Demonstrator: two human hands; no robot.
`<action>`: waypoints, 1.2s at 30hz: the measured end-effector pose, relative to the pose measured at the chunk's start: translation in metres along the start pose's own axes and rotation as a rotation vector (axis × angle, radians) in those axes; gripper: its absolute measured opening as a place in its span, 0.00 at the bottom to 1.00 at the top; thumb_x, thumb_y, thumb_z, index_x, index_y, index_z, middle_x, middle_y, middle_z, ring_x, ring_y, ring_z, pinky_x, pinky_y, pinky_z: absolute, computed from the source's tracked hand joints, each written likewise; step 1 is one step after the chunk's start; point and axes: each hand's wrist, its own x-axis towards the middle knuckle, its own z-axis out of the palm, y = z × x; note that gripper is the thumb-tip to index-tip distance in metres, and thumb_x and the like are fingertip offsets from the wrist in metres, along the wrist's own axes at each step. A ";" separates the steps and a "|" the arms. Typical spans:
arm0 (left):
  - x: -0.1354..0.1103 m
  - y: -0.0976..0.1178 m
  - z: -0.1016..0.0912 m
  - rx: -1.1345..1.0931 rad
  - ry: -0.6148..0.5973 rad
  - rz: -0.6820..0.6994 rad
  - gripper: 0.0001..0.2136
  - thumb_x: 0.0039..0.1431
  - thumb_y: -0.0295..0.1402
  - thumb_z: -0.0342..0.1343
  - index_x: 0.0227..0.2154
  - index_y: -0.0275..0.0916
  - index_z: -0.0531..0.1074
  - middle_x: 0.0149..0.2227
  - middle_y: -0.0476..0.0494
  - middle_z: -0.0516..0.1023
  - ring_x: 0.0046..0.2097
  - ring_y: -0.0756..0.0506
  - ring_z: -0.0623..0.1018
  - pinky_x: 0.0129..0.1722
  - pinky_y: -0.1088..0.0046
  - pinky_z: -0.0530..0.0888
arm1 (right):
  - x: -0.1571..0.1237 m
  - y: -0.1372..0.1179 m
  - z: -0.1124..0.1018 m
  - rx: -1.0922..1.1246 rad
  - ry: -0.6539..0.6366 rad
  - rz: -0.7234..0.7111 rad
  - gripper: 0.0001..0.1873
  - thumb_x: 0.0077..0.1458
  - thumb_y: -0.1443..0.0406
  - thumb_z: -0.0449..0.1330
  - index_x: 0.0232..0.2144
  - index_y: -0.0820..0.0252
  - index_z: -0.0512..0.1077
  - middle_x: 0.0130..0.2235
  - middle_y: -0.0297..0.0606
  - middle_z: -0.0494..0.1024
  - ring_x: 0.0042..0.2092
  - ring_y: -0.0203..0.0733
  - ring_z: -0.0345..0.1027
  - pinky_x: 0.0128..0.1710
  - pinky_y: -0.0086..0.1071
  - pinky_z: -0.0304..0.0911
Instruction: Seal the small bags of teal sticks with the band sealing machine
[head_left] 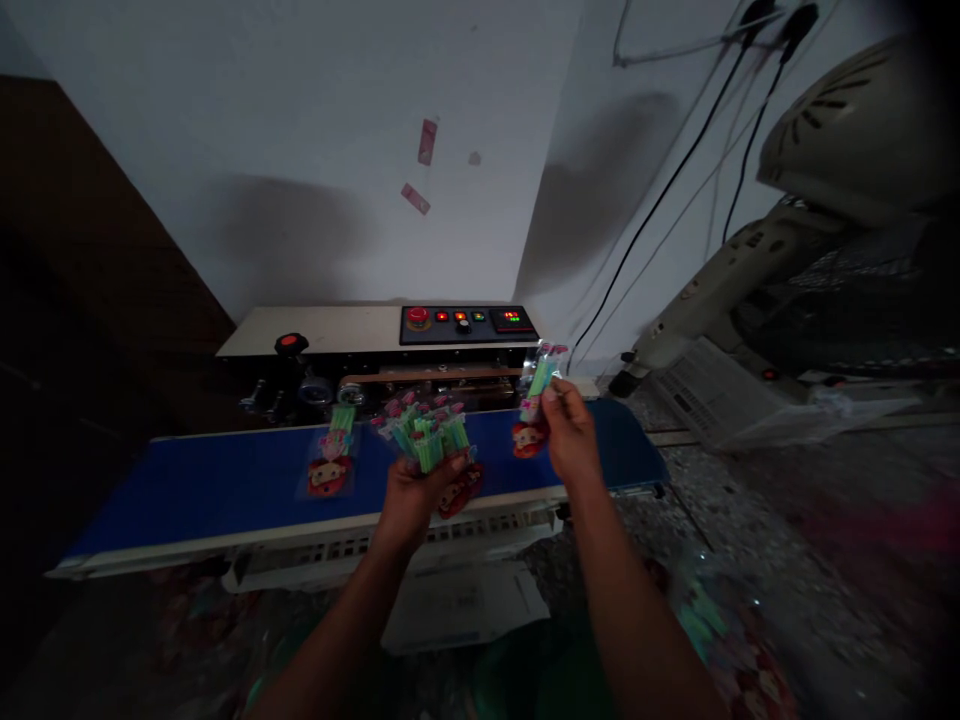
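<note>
My left hand (411, 495) is closed round a fanned bunch of clear packets (426, 432) holding green sticks and red cartoon figures, held just above the front edge of the blue conveyor belt (225, 485). My right hand (570, 435) pinches a single packet (538, 385) of the same kind, held upright over the belt's right part near the sealer's intake. One more packet (331, 462) lies flat on the belt to the left of my hands.
A band sealing machine (337, 335) with a control panel (469, 324) and red button stands behind the belt against a white wall. A large beige machine (825, 250) and black cables sit at the right. More packets (727, 640) lie on the floor by my right arm.
</note>
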 end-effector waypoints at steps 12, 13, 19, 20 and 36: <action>0.000 -0.002 -0.005 0.196 -0.014 -0.033 0.16 0.36 0.35 0.68 0.29 0.32 0.77 0.31 0.38 0.81 0.32 0.39 0.80 0.32 0.66 0.77 | 0.034 0.027 -0.043 -1.137 0.026 0.223 0.17 0.58 0.59 0.46 0.42 0.61 0.69 0.35 0.44 0.76 0.38 0.45 0.70 0.33 0.31 0.56; 0.001 -0.004 -0.006 0.193 -0.017 -0.029 0.16 0.36 0.35 0.68 0.30 0.32 0.77 0.32 0.38 0.81 0.33 0.39 0.80 0.33 0.65 0.77 | 0.034 0.026 -0.035 -1.147 -0.011 0.231 0.17 0.59 0.59 0.46 0.42 0.61 0.69 0.34 0.45 0.77 0.38 0.45 0.70 0.33 0.31 0.56; 0.005 -0.008 -0.008 0.201 -0.040 0.018 0.16 0.40 0.35 0.67 0.33 0.32 0.75 0.32 0.38 0.81 0.33 0.39 0.80 0.35 0.64 0.77 | 0.014 0.004 -0.002 -0.849 -0.112 -0.053 0.20 0.58 0.55 0.48 0.44 0.60 0.70 0.43 0.46 0.75 0.46 0.45 0.67 0.43 0.34 0.59; 0.005 -0.007 -0.008 0.195 -0.046 0.029 0.17 0.40 0.35 0.66 0.34 0.32 0.75 0.32 0.38 0.81 0.33 0.40 0.80 0.35 0.63 0.77 | 0.007 -0.001 0.002 -0.685 -0.212 -0.063 0.21 0.58 0.54 0.47 0.45 0.58 0.70 0.44 0.43 0.75 0.46 0.43 0.67 0.43 0.33 0.60; 0.004 -0.005 -0.004 0.119 -0.021 0.150 0.16 0.43 0.32 0.65 0.37 0.34 0.74 0.36 0.42 0.80 0.36 0.44 0.79 0.39 0.67 0.75 | -0.032 -0.018 0.038 -0.025 -0.181 -0.059 0.18 0.55 0.54 0.53 0.42 0.57 0.74 0.39 0.35 0.77 0.43 0.42 0.69 0.42 0.32 0.63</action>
